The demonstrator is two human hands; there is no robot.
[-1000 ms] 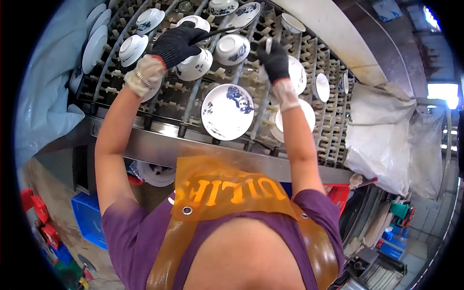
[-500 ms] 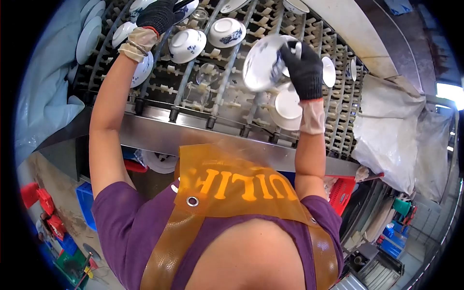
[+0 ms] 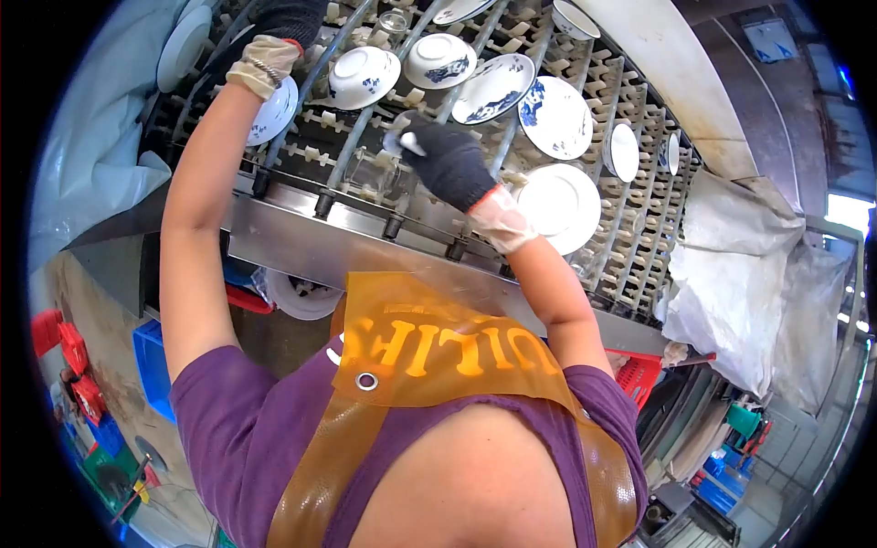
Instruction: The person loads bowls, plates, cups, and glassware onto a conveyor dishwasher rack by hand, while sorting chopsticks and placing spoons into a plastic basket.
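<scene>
My right hand (image 3: 445,163), in a black glove over a clear one, has its fingers closed on a clear drinking glass (image 3: 393,140), partly hidden by the fingers. A second clear glass (image 3: 368,171) is just below it on the pegged rack conveyor (image 3: 315,142). My left hand (image 3: 288,20), gloved the same way, reaches to the upper left; its fingers are cut off or lost against the dark rack. Beside its wrist leans a white plate (image 3: 272,111). Between the hands sit two upturned blue-patterned bowls (image 3: 364,79).
Right of the hands lie an oval dish (image 3: 494,88), a blue-patterned plate (image 3: 555,117) and a white plate (image 3: 559,210). Small bowls (image 3: 621,152) stand farther right. A steel ledge (image 3: 301,242) runs along the near side. Plastic sheets (image 3: 731,247) hang at both ends.
My right hand has let go of the patterned dish, now resting on the pegs, and has moved left to the glass. My left hand has shifted slightly up, toward the frame's edge.
</scene>
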